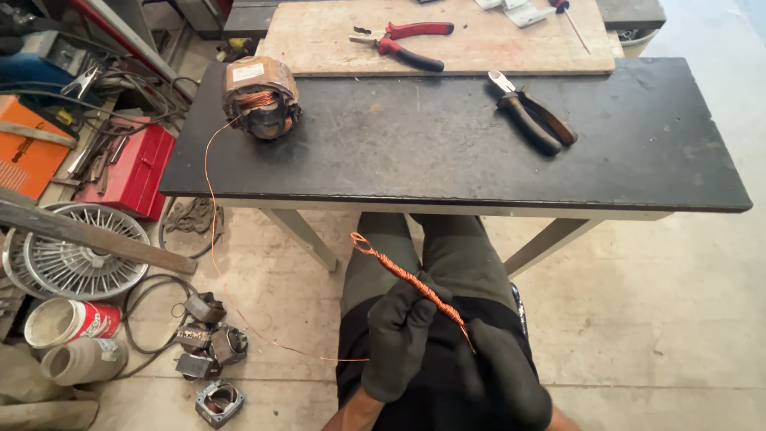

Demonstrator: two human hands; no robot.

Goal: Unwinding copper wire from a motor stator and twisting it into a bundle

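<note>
Both my hands wear dark gloves and sit over my lap, below the table's front edge. My left hand [399,335] and my right hand [499,375] grip a twisted bundle of copper wire [407,277] that slants up to the left and ends in a small loop. A single thin copper strand [211,199] runs from the bundle down across the floor and up to a motor stator [260,97] with copper windings, which stands on the left end of the black table [447,160].
Black-handled cutters [531,118] lie on the table's right half. Red-handled pliers [403,44] rest on a wooden board [335,40] behind. On the floor at left are a red toolbox [140,168], a fan guard [76,251], several stators [209,343], cans and cables.
</note>
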